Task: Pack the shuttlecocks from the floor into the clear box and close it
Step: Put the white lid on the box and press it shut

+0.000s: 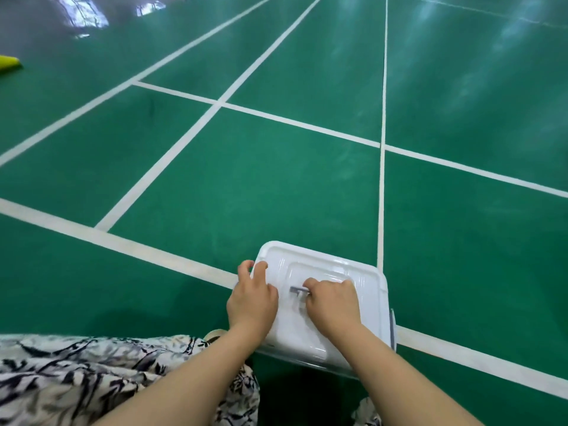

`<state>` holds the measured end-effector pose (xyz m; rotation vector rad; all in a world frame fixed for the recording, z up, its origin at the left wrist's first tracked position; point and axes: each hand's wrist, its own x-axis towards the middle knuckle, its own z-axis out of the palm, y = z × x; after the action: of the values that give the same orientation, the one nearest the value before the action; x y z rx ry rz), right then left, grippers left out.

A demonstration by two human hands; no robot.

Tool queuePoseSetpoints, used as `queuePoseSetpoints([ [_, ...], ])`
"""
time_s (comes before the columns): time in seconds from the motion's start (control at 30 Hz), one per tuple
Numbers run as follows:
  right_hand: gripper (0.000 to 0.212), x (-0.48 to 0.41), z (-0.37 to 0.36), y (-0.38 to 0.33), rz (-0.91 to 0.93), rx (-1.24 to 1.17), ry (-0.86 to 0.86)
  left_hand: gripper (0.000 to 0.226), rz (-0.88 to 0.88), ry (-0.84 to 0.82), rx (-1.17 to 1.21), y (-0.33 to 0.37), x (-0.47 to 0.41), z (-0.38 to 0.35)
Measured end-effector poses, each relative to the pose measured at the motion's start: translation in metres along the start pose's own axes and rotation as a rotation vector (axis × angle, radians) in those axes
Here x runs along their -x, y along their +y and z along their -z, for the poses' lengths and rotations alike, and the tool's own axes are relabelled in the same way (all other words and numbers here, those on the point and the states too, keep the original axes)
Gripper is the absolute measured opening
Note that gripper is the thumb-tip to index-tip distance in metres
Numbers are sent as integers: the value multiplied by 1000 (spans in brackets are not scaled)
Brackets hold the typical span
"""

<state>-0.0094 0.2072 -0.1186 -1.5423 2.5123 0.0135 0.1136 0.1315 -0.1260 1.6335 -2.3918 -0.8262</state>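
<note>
**Visitor:** What is that at the far left of the court?

**Onlooker:** A yellow object (9, 63) lies at the left edge, partly cut off and well apart from the person. I cannot tell what it is. Lower down, black-and-white patterned cloth (92, 373) spreads beneath the person's left forearm.

**Visitor:** And the ground?

**Onlooker:** A glossy green court floor (276, 186), crossed by white lines (158, 167). One broad line runs slantwise under the box.

**Visitor:** Where does the box stand?

**Onlooker:** The clear box (319, 365) sits on the floor just in front of the person, low and a little right of centre, across that broad line. Its white lid (322, 262) is on top. Only a strip of clear wall shows beneath the lid's near edge, and the lid hides whatever is inside.

**Visitor:** The hands?

**Onlooker:** The left hand (252, 299) is at the lid's left rim, its fingers bent and hooked over the edge near the far corner, gripping it. To its right, the right hand (333, 302) rests on the middle of the lid. Its fingers are curled tight round the grey handle (298, 290), whose left end pokes out beside the knuckles. Both forearms are bare.

**Visitor:** Anything further right?

**Onlooker:** A grey latch (392, 327) shows on the box's right side, just below the lid's rim. I cannot tell whether it is fastened.
</note>
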Motion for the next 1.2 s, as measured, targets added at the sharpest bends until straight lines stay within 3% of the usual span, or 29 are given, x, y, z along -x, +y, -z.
queuePoseSetpoints([
  [0.13, 17, 3, 1, 2, 15, -69, -24, 42, -16, -52, -86, -4, -7, -3],
  [0.37, 21, 4, 0, 1, -43, -161, -88, 47, 1, -115, -203, -7, 2, -6],
  [0.5, 23, 7, -9, 1, -11, -105, 18, 48, -30, -71, -284, -19, 0, -8],
  [0.57, 24, 7, -19, 1, -4, 6, 157, 50, -55, -29, -334, -27, -1, -12],
  [0.73, 39, 2, -32, 3, -67, -23, 254, 54, -44, -58, -263, -30, 0, -22],
  [0.8, 41, 5, -36, 4, -127, -93, 169, 52, -44, -80, -224, -32, -1, -22],
  [0.93, 80, 23, -48, 14, -162, -205, -66, 49, -42, -54, -148, -32, -1, -20],
  [1.03, 87, 37, -52, 28, -267, -196, -2, 54, 51, 74, -57, -34, 3, -19],
  [1.13, 78, 48, -49, 45, -450, -227, 150, 70, 236, 40, 195, -35, 6, -20],
  [1.2, 81, 54, -44, 54, -588, -255, 131, 75, 373, 11, 264, -34, 7, -19],
])
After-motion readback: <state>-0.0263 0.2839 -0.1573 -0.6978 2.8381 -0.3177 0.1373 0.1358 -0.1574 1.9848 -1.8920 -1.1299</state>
